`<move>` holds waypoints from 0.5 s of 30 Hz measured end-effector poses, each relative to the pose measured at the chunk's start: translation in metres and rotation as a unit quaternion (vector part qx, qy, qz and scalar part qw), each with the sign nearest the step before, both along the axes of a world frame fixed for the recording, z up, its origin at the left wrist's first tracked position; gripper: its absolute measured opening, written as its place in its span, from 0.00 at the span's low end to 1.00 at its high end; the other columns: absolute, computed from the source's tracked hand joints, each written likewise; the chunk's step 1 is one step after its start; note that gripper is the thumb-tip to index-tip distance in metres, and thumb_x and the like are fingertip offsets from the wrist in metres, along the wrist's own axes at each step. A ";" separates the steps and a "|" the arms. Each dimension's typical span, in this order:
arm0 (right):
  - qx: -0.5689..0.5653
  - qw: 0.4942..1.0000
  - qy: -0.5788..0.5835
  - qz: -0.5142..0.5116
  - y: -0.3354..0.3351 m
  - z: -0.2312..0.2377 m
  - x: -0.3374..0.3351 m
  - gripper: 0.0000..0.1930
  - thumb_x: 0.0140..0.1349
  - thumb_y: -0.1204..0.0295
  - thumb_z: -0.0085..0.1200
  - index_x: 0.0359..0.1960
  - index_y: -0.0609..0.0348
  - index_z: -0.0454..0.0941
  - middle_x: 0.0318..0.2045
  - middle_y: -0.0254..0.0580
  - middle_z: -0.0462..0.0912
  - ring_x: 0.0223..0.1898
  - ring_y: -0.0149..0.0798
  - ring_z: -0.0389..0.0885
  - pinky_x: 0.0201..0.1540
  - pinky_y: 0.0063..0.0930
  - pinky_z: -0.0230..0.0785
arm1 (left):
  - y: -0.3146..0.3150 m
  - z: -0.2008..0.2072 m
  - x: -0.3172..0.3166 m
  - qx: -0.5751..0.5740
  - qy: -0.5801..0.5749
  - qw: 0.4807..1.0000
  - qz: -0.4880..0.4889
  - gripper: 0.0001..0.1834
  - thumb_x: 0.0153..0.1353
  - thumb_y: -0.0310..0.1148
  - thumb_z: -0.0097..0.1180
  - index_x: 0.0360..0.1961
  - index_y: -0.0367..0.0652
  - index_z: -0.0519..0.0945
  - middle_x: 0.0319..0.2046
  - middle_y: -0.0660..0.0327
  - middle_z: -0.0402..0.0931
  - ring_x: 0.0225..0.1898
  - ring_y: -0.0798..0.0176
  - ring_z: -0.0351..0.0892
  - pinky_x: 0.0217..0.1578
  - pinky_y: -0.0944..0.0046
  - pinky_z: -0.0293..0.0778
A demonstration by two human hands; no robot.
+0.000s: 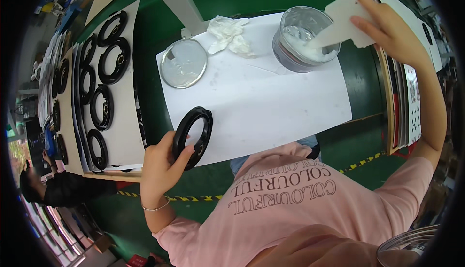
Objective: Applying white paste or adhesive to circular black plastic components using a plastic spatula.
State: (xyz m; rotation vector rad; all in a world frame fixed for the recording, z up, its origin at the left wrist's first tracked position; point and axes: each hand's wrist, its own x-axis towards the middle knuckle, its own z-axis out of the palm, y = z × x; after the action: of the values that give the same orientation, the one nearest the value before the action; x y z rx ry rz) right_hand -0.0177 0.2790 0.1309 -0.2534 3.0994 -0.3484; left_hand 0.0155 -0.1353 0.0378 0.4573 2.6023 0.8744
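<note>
My left hand grips a glossy black oval ring by its left side, tilted above the near left part of a white sheet. At the far right, my right hand is closed on a flat white scraper. The scraper's narrow end dips into a grey tub and touches the white paste inside. A round clear lid with a pale rim lies at the sheet's far left, beside a crumpled white tissue.
Several similar black rings lie on stacked boards to the left. More stacked sheets stand at the right. A grey post rises behind the sheet. Another person in a dark sleeve is at the lower left.
</note>
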 end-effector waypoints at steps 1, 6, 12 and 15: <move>0.008 1.000 -0.005 -0.014 0.008 0.001 -0.003 0.21 0.61 0.65 0.43 0.55 0.56 0.60 0.28 0.46 0.74 0.19 0.32 0.71 0.21 0.21 0.63 | -0.004 -0.001 0.001 0.052 -0.032 0.998 0.010 0.12 0.51 0.28 0.54 0.36 0.35 0.71 0.13 0.61 0.73 0.12 0.71 0.69 0.15 0.74 0.61; 0.020 0.997 0.072 -0.024 0.029 -0.023 -0.005 0.23 0.61 0.62 0.43 0.57 0.54 0.60 0.32 0.41 0.74 0.21 0.26 0.72 0.19 0.15 0.62 | 0.002 0.010 0.000 0.098 -0.182 0.977 0.044 0.09 0.56 0.22 0.46 0.39 0.30 0.69 0.23 0.59 0.74 0.28 0.70 0.74 0.32 0.73 0.68; -0.197 0.958 -0.072 -0.194 0.016 -0.013 -0.005 0.25 0.58 0.63 0.47 0.56 0.56 0.61 0.32 0.40 0.76 0.18 0.22 0.72 0.15 0.12 0.61 | 0.014 -0.003 0.004 0.367 -0.251 0.890 0.105 0.07 0.57 0.23 0.42 0.37 0.36 0.62 0.19 0.55 0.70 0.28 0.60 0.75 0.35 0.64 0.70; -0.297 0.932 -0.038 -0.204 0.042 -0.037 -0.006 0.27 0.56 0.62 0.48 0.55 0.63 0.60 0.27 0.40 0.76 0.17 0.21 0.73 0.14 0.11 0.62 | 0.039 -0.025 0.001 0.479 -0.261 0.829 0.119 0.06 0.59 0.26 0.40 0.37 0.37 0.63 0.18 0.54 0.69 0.27 0.56 0.75 0.35 0.61 0.70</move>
State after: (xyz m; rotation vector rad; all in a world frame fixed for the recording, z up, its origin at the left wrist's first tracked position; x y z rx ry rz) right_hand -0.0238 0.3214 0.0939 0.4075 2.8527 -1.2659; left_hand 0.0162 -0.0964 0.0131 0.0786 1.5814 2.0471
